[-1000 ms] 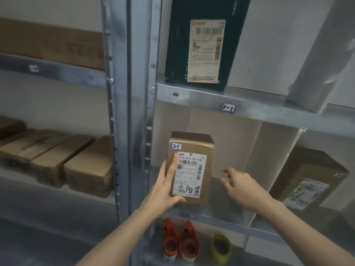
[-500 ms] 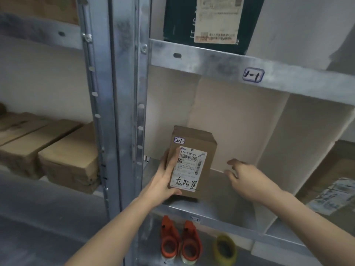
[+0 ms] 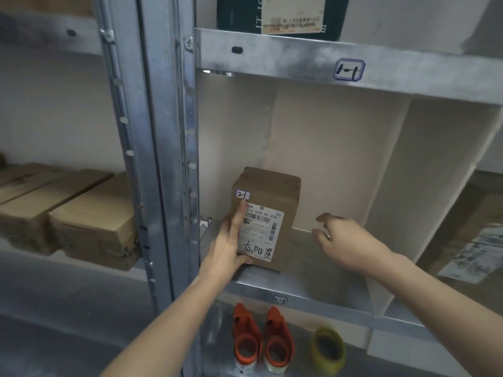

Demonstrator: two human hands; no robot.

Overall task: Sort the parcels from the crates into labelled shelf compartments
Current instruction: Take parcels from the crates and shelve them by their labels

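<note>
A small brown cardboard parcel (image 3: 283, 197) with a white shipping label and a handwritten "2-1" sticker stands upright on the metal shelf (image 3: 313, 289), at the left of a compartment lined with beige card. My left hand (image 3: 228, 246) grips its left front edge, thumb under the bottom corner. My right hand (image 3: 345, 240) hovers to the right of the parcel, fingers apart, holding nothing. The shelf's front lip carries a small tag reading "2-1" (image 3: 279, 299). The beam above bears a "1-1" tag (image 3: 349, 69).
A dark green box (image 3: 239, 14) sits on the upper shelf. Brown cartons (image 3: 89, 221) fill the left bay behind the steel upright (image 3: 163, 159). A beige divider (image 3: 389, 213) separates a labelled parcel (image 3: 473, 240) at right. Two orange tape dispensers (image 3: 261, 341) and a yellow tape roll (image 3: 328, 346) lie below.
The view has drawn closer to the shelf and dropped lower. The parcel has gone deeper into the compartment and stands on the shelf, my left hand still on it. My right hand stays beside it.
</note>
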